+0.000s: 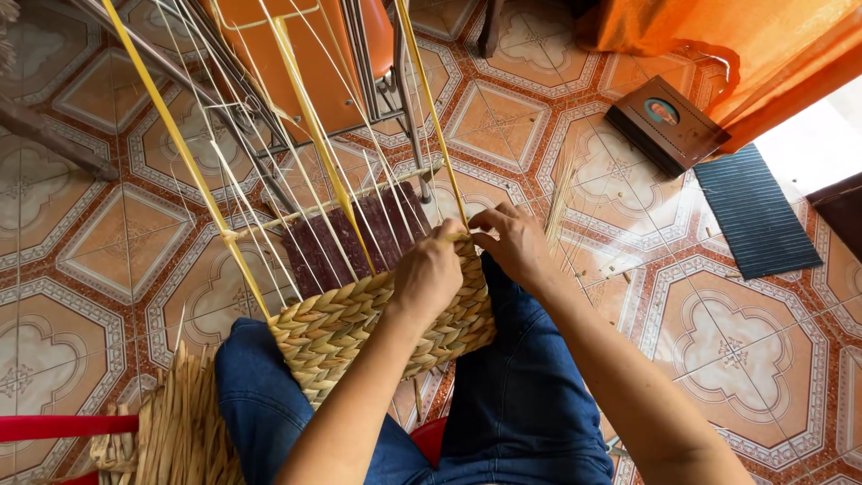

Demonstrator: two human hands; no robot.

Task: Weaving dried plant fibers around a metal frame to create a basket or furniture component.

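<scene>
Left hand [429, 274] and right hand [512, 242] both pinch a straw strand [458, 237] atop the woven basket [359, 328].

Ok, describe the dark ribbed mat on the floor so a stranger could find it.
Look at the patterned floor tiles, right side, below the orange curtain. Beside the brown flat box lies the dark blue ribbed rectangular mat, the only thing there with fine parallel ridges.

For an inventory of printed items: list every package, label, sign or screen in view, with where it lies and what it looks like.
Box or book: on the tiled floor, upper right, below the orange curtain; flat, rectangular, dark brown, with a small oval picture on top.
No other package, label, sign or screen shows.
</scene>
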